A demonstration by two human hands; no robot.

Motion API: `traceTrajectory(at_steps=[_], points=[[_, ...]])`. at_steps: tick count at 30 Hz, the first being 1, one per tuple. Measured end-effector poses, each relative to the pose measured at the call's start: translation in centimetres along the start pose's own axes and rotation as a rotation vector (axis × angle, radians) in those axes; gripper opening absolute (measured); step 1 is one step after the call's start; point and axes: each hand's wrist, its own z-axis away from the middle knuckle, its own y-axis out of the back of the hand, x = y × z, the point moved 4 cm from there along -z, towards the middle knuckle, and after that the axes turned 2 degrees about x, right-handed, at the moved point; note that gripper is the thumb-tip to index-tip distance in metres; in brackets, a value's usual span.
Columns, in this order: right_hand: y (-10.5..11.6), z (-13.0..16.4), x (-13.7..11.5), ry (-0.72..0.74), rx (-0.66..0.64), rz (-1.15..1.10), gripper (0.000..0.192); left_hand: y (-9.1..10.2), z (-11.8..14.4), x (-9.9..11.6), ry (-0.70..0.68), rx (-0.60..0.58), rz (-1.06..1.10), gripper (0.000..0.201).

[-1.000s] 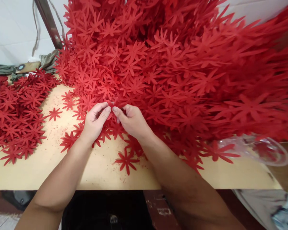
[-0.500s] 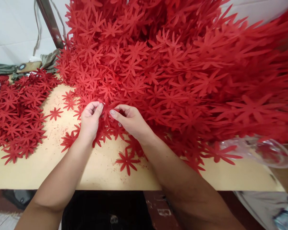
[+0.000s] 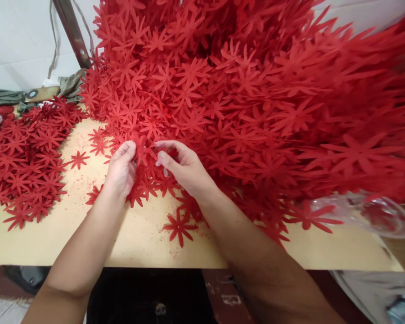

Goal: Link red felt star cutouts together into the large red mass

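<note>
A huge heap of red flower-shaped cut-outs (image 3: pixel 243 99) covers the back and right of a pale wooden table (image 3: pixel 47 238). At the heap's near left edge, my left hand (image 3: pixel 120 169) pinches a red flower cut-out (image 3: pixel 144 152) between thumb and fingers. My right hand (image 3: pixel 182 167) faces it a few centimetres away and grips red flower pieces from the same spot. The cut-outs between the two hands overlap, so I cannot tell whether both hands hold one piece.
A lower, flatter pile of the same red flowers (image 3: pixel 23 157) lies at the left. Single flowers (image 3: pixel 178 227) lie loose near the table's front edge. A clear plastic bag (image 3: pixel 367 211) sits at the right, a metal pole (image 3: pixel 72 33) and grey cloth (image 3: pixel 6 96) at the back left.
My hands, fingertips together a second ago, have drawn a little apart. The left hand shifted left, pulling a flower away from the piece in my right hand.
</note>
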Motion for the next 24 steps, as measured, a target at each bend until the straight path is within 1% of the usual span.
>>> traceTrajectory(at_steps=[2, 3, 4, 6, 8, 10, 12, 14, 17, 20, 22, 24], points=[[0.0, 0.0, 0.0, 0.069, 0.029, 0.021, 0.052, -0.4, 0.3, -0.3, 0.035, -0.016, 0.000, 0.015], [0.0, 0.1, -0.1, 0.111, 0.042, 0.040, 0.051, -0.5, 0.4, -0.4, 0.028, -0.023, -0.012, 0.015], [0.0, 0.1, -0.2, 0.147, 0.055, 0.069, 0.049, -0.6, 0.5, -0.4, -0.001, -0.027, -0.030, 0.015], [0.0, 0.3, -0.4, 0.187, 0.080, 0.146, 0.046, -0.6, 0.6, -0.3, -0.105, -0.022, -0.084, 0.016], [0.1, 0.4, -0.4, 0.177, 0.094, 0.199, 0.043, -0.5, 0.5, -0.2, -0.207, -0.008, -0.154, 0.018], [0.0, 0.3, -0.1, 0.147, 0.074, 0.201, 0.040, -0.5, 0.5, -0.3, -0.265, 0.001, -0.233, 0.019], [-0.1, 0.1, 0.4, 0.128, 0.054, 0.170, 0.033, -0.6, 0.6, -0.4, -0.293, -0.004, -0.300, 0.018], [-0.1, 0.0, 0.5, 0.125, 0.068, 0.141, 0.029, -0.8, 0.8, -0.4, -0.317, -0.016, -0.338, 0.018], [0.0, 0.2, 0.0, 0.137, 0.100, 0.125, 0.031, -1.0, 1.1, -0.1, -0.351, -0.047, -0.350, 0.019], [0.1, 0.6, -0.9, 0.139, 0.118, 0.161, 0.039, -1.3, 1.3, 0.1, -0.314, -0.122, -0.337, 0.023], [0.2, 0.8, -1.2, 0.113, 0.119, 0.168, 0.044, -1.5, 1.3, -0.1, -0.244, -0.170, -0.309, 0.025], [0.0, 0.8, -1.2, 0.090, 0.081, 0.144, 0.045, -1.5, 1.3, -0.4, -0.160, -0.184, -0.261, 0.025]])
